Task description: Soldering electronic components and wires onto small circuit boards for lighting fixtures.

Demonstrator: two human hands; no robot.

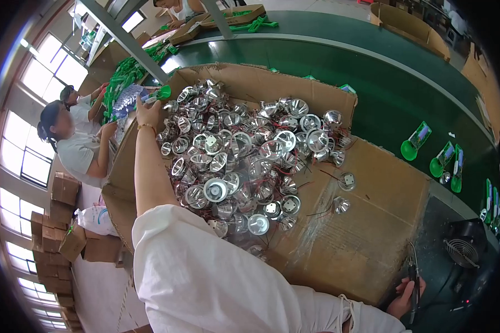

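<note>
My left arm stretches to the far left over a cardboard box [119,183]. At its rim my left hand [146,115] is closed on a green plastic flashlight housing [164,92], whose round head points right. Beside that arm lies a heap of shiny reflector cups [241,144] with thin red and black wires. Low on the right, my right hand [406,297] is closed around the dark handle of a soldering iron [414,272], its thin tip pointing away from me. Two loose reflector cups, one of them a wired cup [341,205], rest on the flat cardboard nearer that hand.
A green conveyor belt [372,55] curves behind the box, carrying several green housings [414,141] on the right. Beside my right hand stands a small black fan [464,244]. Co-workers [78,147] sit at the left near piled green parts [122,80]. A metal post [128,41] rises at upper left.
</note>
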